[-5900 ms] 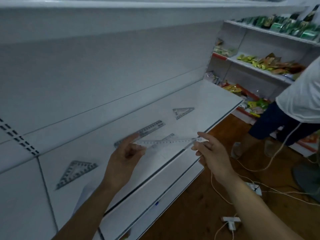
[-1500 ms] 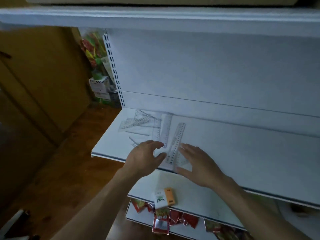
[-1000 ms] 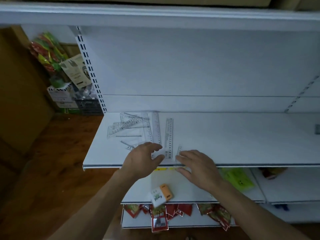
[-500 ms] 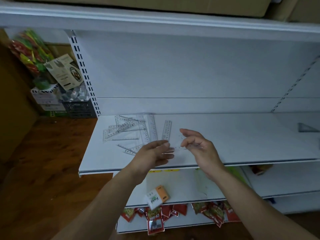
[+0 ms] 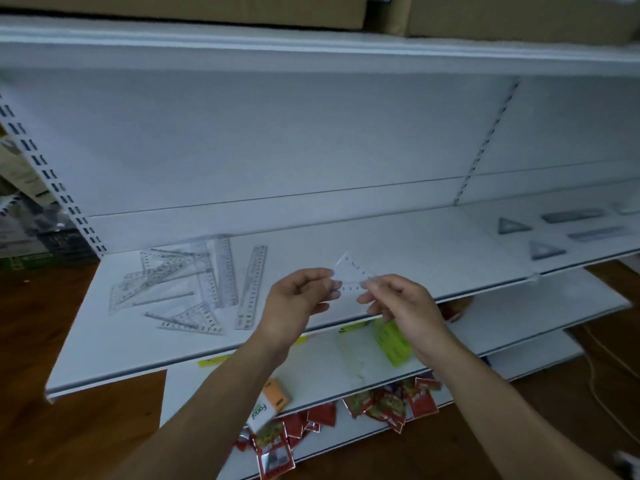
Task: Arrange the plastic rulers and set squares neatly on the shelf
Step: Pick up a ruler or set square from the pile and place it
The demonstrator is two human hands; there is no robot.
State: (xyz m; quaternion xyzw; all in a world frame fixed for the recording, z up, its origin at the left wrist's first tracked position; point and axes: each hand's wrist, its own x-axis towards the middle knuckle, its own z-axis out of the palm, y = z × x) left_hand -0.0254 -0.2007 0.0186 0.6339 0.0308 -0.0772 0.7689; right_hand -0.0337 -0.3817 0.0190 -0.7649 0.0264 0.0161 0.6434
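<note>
Both the left hand (image 5: pixel 301 299) and right hand (image 5: pixel 401 303) pinch one clear set square (image 5: pixel 353 271) above the shelf (image 5: pixel 415 258), while the jumbled pile of rulers (image 5: pixel 194 282) at the left remains unsorted, so most arranging seems undone

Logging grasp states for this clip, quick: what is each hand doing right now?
Left hand: closed, fingers pinching the left edge of the clear set square.
Right hand: closed, fingers pinching the same set square's right corner, held above the shelf.
</note>
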